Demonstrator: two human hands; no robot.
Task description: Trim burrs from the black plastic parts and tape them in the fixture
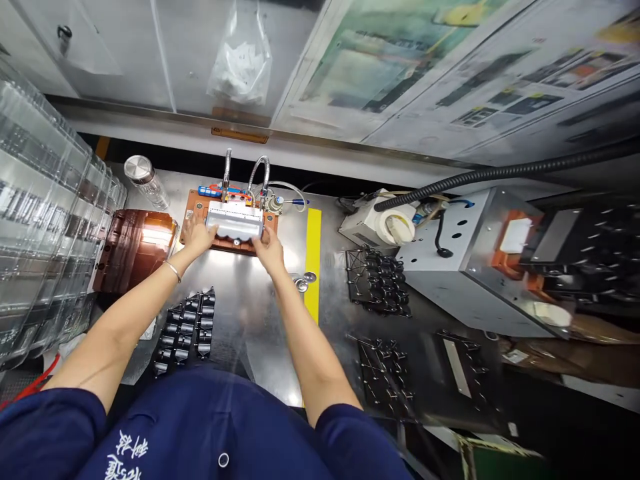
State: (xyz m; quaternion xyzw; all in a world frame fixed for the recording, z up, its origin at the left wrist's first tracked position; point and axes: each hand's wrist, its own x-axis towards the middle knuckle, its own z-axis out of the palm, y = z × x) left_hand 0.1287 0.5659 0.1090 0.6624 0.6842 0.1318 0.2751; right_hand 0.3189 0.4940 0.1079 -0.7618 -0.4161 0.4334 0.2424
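Note:
A grey and white elongated part [234, 225] sits on an orange-brown fixture [273, 221] near the back of the metal bench. My left hand [199, 237] is at the part's left end, thumb on its front edge and fingers spread over the fixture. At the right end, my right hand [269, 250] has its fingers curled against the part's corner. Two flexible metal tubes [264, 175] rise behind the part. The fingertips of my right hand are partly hidden behind the part.
Stacked clear trays [45, 213] and copper-coloured round pieces [137, 248] stand left, beside a bottle [147, 180]. Black moulded parts [185, 330] lie in front. Beyond the yellow strip [313, 267] are more black parts [377, 280] and a grey machine [450, 267].

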